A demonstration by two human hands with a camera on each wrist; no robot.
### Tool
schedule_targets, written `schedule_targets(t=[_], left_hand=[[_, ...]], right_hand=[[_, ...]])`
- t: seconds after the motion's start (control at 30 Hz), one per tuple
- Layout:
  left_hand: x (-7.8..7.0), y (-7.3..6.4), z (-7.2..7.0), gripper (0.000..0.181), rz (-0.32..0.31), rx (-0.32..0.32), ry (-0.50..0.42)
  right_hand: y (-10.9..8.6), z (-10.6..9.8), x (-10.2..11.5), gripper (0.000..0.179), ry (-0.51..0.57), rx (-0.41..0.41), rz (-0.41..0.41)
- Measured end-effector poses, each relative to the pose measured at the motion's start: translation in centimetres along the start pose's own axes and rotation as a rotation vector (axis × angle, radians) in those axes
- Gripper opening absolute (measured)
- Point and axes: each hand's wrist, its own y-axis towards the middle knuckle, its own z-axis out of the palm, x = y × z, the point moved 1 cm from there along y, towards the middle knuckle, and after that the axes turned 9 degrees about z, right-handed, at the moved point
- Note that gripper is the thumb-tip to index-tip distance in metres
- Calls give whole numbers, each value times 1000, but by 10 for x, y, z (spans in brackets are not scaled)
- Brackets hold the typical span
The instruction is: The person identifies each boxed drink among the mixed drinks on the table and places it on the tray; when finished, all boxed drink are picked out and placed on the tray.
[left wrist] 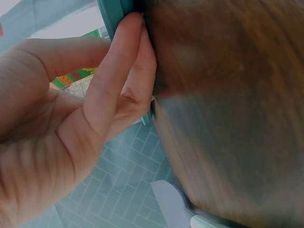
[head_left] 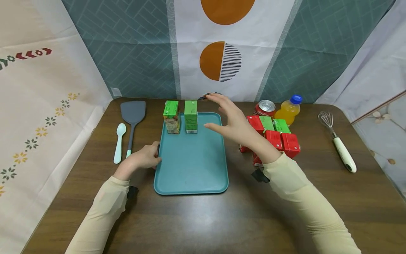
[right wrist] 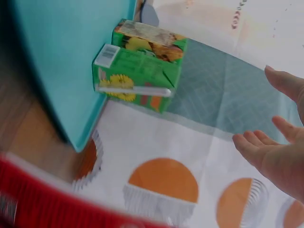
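A teal tray (head_left: pixel 191 162) lies on the wooden table. My left hand (head_left: pixel 146 156) pinches its left rim; in the left wrist view the fingers (left wrist: pixel 116 71) lie against the tray edge. Two green juice boxes, a left one (head_left: pixel 172 117) and a right one (head_left: pixel 191 117), stand side by side at the tray's far left. The right hand (head_left: pixel 234 121) hovers over the tray's right side, its fingers spread and holding nothing. In the right wrist view this hand (right wrist: pixel 278 152) is apart from the juice boxes.
Right of the tray stand several red juice boxes (head_left: pixel 290 144) with green ones (head_left: pixel 281 126), a red can (head_left: pixel 265 107) and an orange drink bottle (head_left: pixel 288 110). A whisk (head_left: pixel 344 153) lies far right. A spatula (head_left: pixel 133 113) and a pale spoon (head_left: pixel 118 144) lie left.
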Motion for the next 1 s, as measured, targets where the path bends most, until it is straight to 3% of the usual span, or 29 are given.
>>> schedule_targets(t=[0.17,0.4,0.7,1.0], left_hand=[[0,1,-2,64,-9,-1,1],[-1,1,-1,64,2,-6,-1],[0,0,0,64,0,-12,-3],[2,0,0,66,11,-14,5]], right_hand=[[-27,-26,-6,73,-58,-8,-28],[-65,-58,-28,75,-223,22,31],[-104,-96,-57,85,-332,12,98],[-134,-114,-88,85,-416,-5,165]])
